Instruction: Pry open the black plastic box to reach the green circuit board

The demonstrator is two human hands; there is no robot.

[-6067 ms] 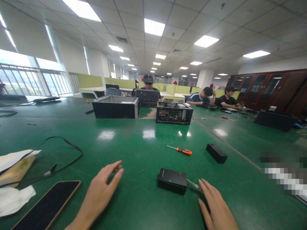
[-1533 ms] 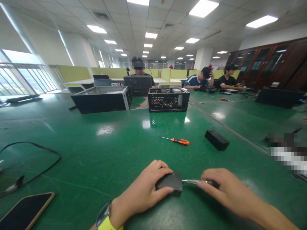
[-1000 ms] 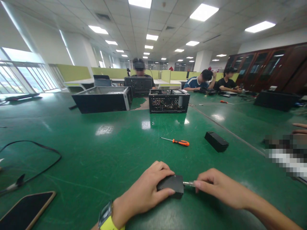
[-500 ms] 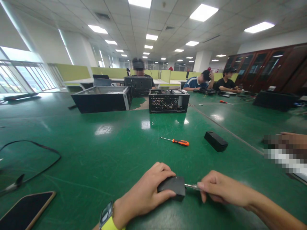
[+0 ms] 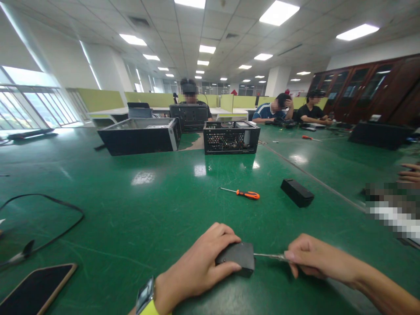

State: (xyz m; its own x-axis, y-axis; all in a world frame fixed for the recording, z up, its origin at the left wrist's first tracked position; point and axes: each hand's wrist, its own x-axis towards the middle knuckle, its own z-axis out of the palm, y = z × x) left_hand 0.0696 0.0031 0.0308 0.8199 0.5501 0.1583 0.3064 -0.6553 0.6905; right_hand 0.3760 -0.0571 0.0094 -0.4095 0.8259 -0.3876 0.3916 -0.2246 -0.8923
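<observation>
My left hand (image 5: 210,253) is closed around a small black box (image 5: 241,258) lying on the green table, thumb on the near side and fingers over the top. My right hand (image 5: 308,258) pinches a slim silvery metal tool (image 5: 271,256), whose kind I cannot make out. The tool's thin shaft points left and meets the right end of the box; whether its tip is inside is hidden. Beyond my hands lie an orange-and-black screwdriver (image 5: 247,194) and a second black box (image 5: 297,192).
Two open computer cases, one long (image 5: 141,140) and one with a perforated side (image 5: 231,140), stand farther back. A phone (image 5: 36,288) and a black cable (image 5: 52,197) lie at left. Several people sit around the table; another person's hand (image 5: 410,175) is at right.
My right hand has moved right, drawing the tool away from the box, and more of its thin shaft shows. My left hand keeps its hold. The hand at far right has shifted.
</observation>
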